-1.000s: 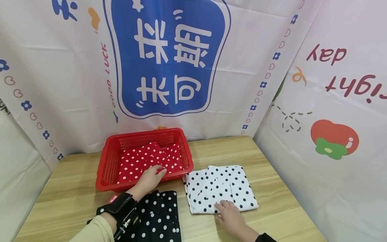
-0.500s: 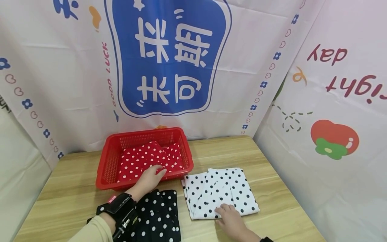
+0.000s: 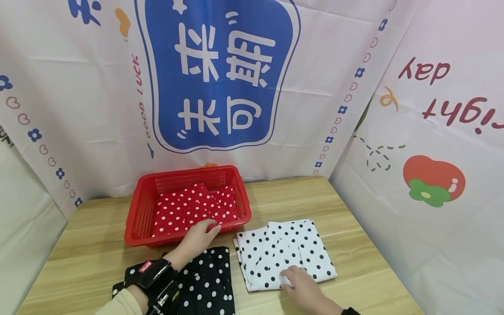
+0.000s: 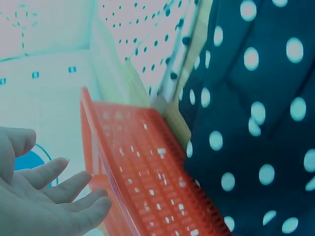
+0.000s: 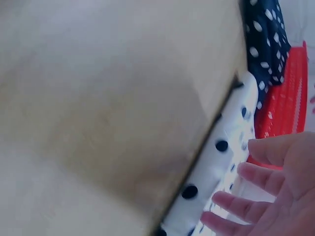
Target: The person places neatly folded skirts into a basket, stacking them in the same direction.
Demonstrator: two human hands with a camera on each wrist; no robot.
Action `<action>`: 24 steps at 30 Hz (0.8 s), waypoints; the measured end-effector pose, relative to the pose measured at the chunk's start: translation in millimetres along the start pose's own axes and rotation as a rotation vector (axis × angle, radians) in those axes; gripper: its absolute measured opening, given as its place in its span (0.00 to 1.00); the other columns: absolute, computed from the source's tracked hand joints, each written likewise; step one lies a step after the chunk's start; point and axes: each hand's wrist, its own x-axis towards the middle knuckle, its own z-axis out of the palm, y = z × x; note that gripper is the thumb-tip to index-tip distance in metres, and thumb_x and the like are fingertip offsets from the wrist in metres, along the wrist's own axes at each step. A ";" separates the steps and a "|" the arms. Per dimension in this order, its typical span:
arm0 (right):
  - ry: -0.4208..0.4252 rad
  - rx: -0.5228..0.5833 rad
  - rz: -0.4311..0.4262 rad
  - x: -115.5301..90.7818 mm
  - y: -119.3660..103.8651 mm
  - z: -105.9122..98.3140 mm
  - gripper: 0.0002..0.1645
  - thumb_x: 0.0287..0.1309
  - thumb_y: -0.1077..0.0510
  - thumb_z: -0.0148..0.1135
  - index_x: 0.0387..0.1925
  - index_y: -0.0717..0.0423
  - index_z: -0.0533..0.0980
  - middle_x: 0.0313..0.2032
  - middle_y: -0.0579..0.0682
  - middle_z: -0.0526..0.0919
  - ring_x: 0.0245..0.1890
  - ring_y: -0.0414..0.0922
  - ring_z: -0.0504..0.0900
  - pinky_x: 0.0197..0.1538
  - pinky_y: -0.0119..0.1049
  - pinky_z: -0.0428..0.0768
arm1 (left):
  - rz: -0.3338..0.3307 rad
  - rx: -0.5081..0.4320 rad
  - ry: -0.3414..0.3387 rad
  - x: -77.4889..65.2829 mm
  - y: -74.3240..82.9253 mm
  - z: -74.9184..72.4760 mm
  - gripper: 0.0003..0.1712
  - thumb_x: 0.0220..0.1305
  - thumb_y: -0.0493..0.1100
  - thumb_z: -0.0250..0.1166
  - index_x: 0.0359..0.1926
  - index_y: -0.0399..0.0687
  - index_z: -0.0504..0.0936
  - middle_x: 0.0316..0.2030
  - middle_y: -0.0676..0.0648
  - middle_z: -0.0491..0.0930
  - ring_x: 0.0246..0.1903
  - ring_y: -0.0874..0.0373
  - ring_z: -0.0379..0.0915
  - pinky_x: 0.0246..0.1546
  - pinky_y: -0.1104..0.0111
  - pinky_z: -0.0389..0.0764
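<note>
A red basket (image 3: 139,210) holds a folded red cloth with white dots (image 3: 185,208). My left hand (image 3: 201,234) reaches over the basket's near rim with straight fingers, the tips at the red cloth's near edge. In the left wrist view the left hand (image 4: 49,196) lies open beside the basket wall (image 4: 147,167). A folded white cloth with black dots (image 3: 287,247) lies right of the basket. My right hand (image 3: 297,280) rests its fingers on that cloth's near edge. In the right wrist view its fingers (image 5: 256,177) are spread over the white cloth (image 5: 216,182).
A black cloth with white dots (image 3: 208,280) lies under my left forearm at the table's near edge. The wooden table (image 3: 354,245) is closed in by printed fabric backdrops (image 3: 433,131) at the back and right. A dark wrist camera (image 3: 151,273) is strapped on the left arm.
The white cloth has slid a little left and nearer under my right hand. My left hand has drawn back slightly toward the basket's near rim.
</note>
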 end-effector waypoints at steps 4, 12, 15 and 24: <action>0.067 0.085 0.077 6.9 4.3 -12.2 0.14 0.59 0.60 0.64 0.46 0.60 0.79 0.45 0.57 0.78 0.46 0.57 0.78 0.48 0.54 0.78 | 0.028 -0.032 -0.023 -7.3 4.0 11.9 0.22 0.70 0.40 0.57 0.61 0.32 0.72 0.53 0.37 0.76 0.50 0.45 0.73 0.53 0.50 0.76; 0.224 -0.023 0.213 15.3 24.3 -26.4 0.15 0.55 0.61 0.66 0.45 0.62 0.80 0.45 0.60 0.79 0.46 0.59 0.78 0.46 0.54 0.79 | 0.020 -0.089 -0.087 -12.2 3.6 33.6 0.24 0.70 0.41 0.58 0.61 0.30 0.70 0.56 0.34 0.74 0.54 0.41 0.73 0.53 0.48 0.75; 0.253 -0.046 0.269 16.8 34.0 -31.0 0.17 0.56 0.61 0.66 0.47 0.65 0.79 0.46 0.63 0.78 0.47 0.62 0.77 0.47 0.57 0.78 | 0.010 -0.096 -0.106 -10.5 0.7 40.7 0.24 0.69 0.41 0.58 0.60 0.29 0.70 0.54 0.35 0.75 0.51 0.42 0.74 0.52 0.48 0.76; 0.320 -0.078 0.371 19.8 60.5 -34.9 0.23 0.57 0.61 0.63 0.52 0.71 0.74 0.50 0.70 0.74 0.48 0.66 0.74 0.46 0.60 0.76 | -0.103 -0.144 -0.198 -3.7 -12.7 69.2 0.23 0.70 0.43 0.56 0.56 0.27 0.72 0.51 0.33 0.76 0.49 0.40 0.74 0.49 0.47 0.77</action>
